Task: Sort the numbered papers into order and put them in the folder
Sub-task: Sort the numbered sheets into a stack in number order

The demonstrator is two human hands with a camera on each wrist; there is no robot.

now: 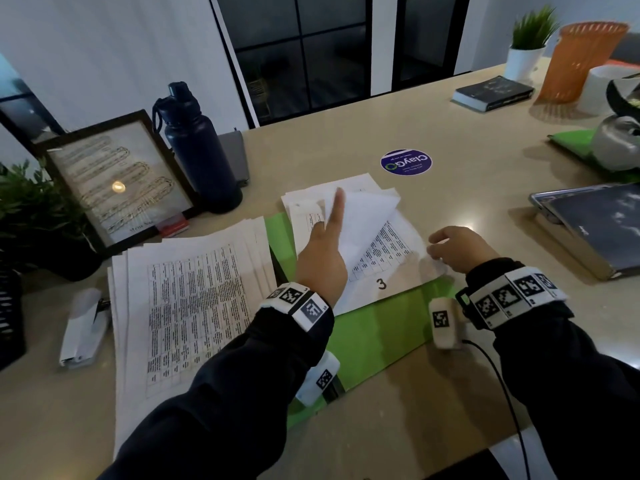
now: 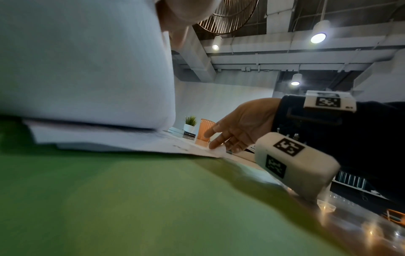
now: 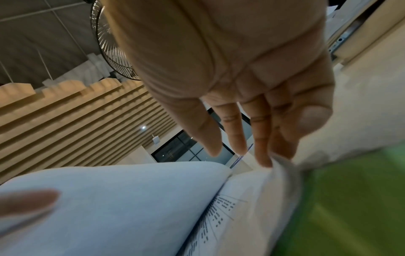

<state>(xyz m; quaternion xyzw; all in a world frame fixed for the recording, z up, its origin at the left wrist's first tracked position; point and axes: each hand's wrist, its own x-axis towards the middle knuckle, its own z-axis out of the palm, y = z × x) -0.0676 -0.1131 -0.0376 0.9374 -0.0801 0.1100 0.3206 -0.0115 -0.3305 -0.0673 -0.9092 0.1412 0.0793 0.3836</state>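
Note:
A green folder (image 1: 374,337) lies open on the table with a small pile of printed sheets on it; the sheet that shows is marked 3 (image 1: 381,284). My left hand (image 1: 323,258) holds a lifted sheet (image 1: 363,220) up from this pile, index finger straight along it, the other fingers hidden behind it. The same lifted sheet (image 2: 87,60) fills the left wrist view above the folder (image 2: 131,199). My right hand (image 1: 457,249) pinches the right edge of the pile (image 3: 276,166). A bigger stack of printed papers (image 1: 194,299) lies left of the folder.
A dark water bottle (image 1: 197,147) and a picture frame (image 1: 117,181) stand at the back left, a stapler (image 1: 85,327) lies left of the stack. A laptop (image 1: 595,220) sits at the right. A round sticker (image 1: 406,162) and a book (image 1: 491,92) lie farther back.

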